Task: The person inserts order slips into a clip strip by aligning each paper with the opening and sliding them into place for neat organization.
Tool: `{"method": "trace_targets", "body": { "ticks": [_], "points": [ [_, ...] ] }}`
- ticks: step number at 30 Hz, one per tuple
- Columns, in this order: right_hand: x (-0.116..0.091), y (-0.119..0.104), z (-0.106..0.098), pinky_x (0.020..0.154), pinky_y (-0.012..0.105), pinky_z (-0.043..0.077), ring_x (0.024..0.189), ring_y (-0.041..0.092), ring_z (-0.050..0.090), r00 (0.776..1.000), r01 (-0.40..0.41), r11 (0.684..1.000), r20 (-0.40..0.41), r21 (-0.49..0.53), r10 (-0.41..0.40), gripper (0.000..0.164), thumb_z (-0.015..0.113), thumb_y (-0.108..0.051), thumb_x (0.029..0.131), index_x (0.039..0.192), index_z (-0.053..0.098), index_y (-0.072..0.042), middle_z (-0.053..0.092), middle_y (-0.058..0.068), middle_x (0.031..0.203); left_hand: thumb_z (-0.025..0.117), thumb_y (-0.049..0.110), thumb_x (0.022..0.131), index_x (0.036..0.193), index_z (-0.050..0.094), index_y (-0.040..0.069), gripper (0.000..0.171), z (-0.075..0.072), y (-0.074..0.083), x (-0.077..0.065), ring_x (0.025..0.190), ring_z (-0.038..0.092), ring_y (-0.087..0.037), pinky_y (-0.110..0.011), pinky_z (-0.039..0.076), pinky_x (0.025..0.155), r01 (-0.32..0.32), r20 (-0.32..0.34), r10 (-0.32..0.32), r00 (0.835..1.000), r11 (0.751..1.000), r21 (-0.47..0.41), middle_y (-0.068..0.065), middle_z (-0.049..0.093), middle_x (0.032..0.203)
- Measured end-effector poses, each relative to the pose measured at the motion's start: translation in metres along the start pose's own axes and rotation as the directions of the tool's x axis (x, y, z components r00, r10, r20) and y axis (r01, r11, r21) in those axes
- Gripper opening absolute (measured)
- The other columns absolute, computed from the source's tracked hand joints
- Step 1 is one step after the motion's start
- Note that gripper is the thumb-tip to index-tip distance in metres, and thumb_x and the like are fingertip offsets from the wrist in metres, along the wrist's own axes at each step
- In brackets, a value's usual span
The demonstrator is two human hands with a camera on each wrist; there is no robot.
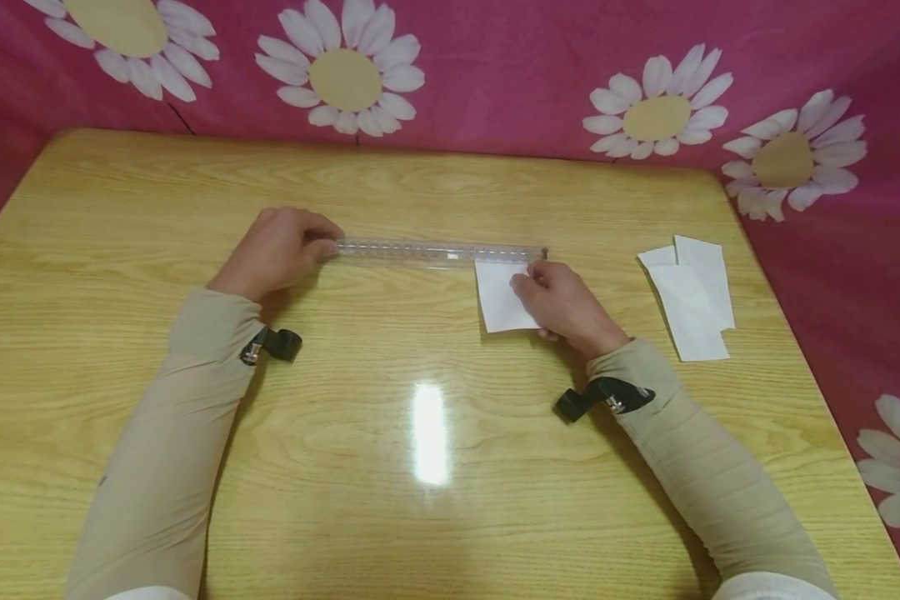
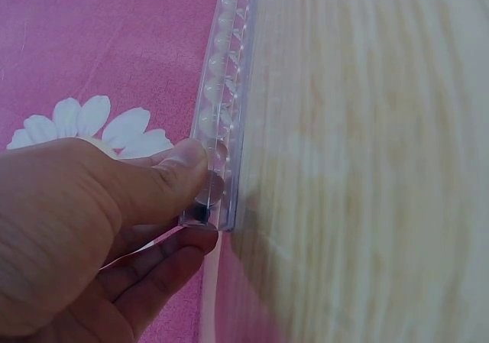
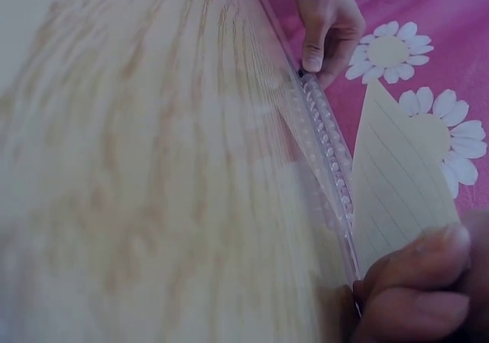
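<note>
A long, clear plastic ruler-like strip (image 1: 420, 250) with a row of round shapes inside lies across the table. My left hand (image 1: 281, 250) pinches its left end, thumb on top in the left wrist view, where the strip (image 2: 221, 76) runs away upward. At the other end, my right hand (image 1: 562, 300) pinches a small piece of white paper (image 1: 498, 300), whose top edge meets the strip. The right wrist view shows faint ruled lines on this paper (image 3: 393, 179), which rises beside the strip; part of it is hidden behind my right fingers.
Several white paper pieces (image 1: 693, 308) lie overlapping on the right of the wooden table (image 1: 345, 500). A pink cloth (image 1: 495, 75) with large white flowers hangs behind the far table edge and along the right side. Each sleeve has a black wrist camera strapped on.
</note>
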State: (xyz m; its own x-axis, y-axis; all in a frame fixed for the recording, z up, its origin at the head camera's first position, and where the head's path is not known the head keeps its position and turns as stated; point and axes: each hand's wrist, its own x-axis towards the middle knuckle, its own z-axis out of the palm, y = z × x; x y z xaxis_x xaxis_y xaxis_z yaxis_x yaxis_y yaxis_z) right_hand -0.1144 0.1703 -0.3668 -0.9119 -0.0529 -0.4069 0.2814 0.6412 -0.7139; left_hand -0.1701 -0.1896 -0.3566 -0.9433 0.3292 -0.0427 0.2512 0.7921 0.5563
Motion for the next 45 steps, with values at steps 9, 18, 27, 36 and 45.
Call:
{"method": "trace_targets", "body": {
  "ticks": [9, 18, 27, 36, 45],
  "points": [
    [0.0007, -0.0021, 0.0003, 0.047, 0.027, 0.045, 0.052, 0.012, 0.047, 1.0, -0.002, 1.0, 0.004, -0.017, 0.003, 0.031, 0.047, -0.033, 0.109, 0.112, 0.056, -0.003, 0.048, 0.005, 0.085, 0.065, 0.016, 0.102, 0.125, 0.074, 0.005, 0.027, -0.0004, -0.0002, 0.0011, 0.119, 0.065, -0.034, -0.053, 0.05, 0.107, -0.006, -0.006, 0.006, 1.0, 1.0, 0.002, -0.019, 0.073, 0.127],
    [0.003, -0.0035, 0.0028, 0.048, 0.028, 0.045, 0.053, 0.014, 0.048, 1.0, 0.004, 0.999, -0.013, -0.047, -0.005, 0.031, 0.047, -0.034, 0.108, 0.109, 0.057, -0.006, 0.049, 0.005, 0.084, 0.065, 0.017, 0.103, 0.126, 0.074, 0.006, 0.027, -0.0005, -0.0004, 0.0008, 0.12, 0.065, -0.033, -0.053, 0.051, 0.106, 0.006, 0.001, -0.006, 1.0, 1.0, -0.003, -0.019, 0.073, 0.128],
    [0.0039, -0.0052, 0.0054, 0.047, 0.027, 0.045, 0.052, 0.013, 0.047, 1.0, 0.008, 0.998, -0.01, -0.056, -0.008, 0.031, 0.047, -0.034, 0.108, 0.109, 0.057, -0.005, 0.047, 0.004, 0.082, 0.065, 0.016, 0.102, 0.125, 0.074, 0.006, 0.027, -0.001, -0.0001, 0.0013, 0.118, 0.066, -0.033, -0.052, 0.052, 0.105, -0.005, -0.005, 0.005, 1.0, 1.0, 0.003, -0.019, 0.073, 0.127],
    [0.0041, -0.0065, 0.0065, 0.047, 0.027, 0.044, 0.051, 0.013, 0.047, 1.0, 0.016, 0.998, -0.011, -0.069, -0.017, 0.03, 0.047, -0.034, 0.108, 0.106, 0.057, -0.006, 0.047, 0.003, 0.08, 0.065, 0.016, 0.102, 0.125, 0.074, 0.005, 0.027, -0.0007, -0.001, 0.0006, 0.119, 0.066, -0.033, -0.053, 0.052, 0.106, -0.008, -0.004, 0.008, 1.0, 1.0, 0.001, -0.02, 0.073, 0.128],
    [0.0056, -0.0078, 0.0082, 0.045, 0.028, 0.043, 0.05, 0.014, 0.047, 1.0, 0.013, 0.997, -0.011, -0.076, -0.014, 0.03, 0.047, -0.034, 0.108, 0.106, 0.058, -0.006, 0.047, 0.001, 0.072, 0.065, 0.015, 0.102, 0.125, 0.073, 0.005, 0.027, -0.0002, -0.0004, 0.0001, 0.12, 0.065, -0.034, -0.053, 0.051, 0.107, 0.0, 0.001, 0.0, 1.0, 1.0, 0.004, -0.02, 0.073, 0.128]
  ]
}}
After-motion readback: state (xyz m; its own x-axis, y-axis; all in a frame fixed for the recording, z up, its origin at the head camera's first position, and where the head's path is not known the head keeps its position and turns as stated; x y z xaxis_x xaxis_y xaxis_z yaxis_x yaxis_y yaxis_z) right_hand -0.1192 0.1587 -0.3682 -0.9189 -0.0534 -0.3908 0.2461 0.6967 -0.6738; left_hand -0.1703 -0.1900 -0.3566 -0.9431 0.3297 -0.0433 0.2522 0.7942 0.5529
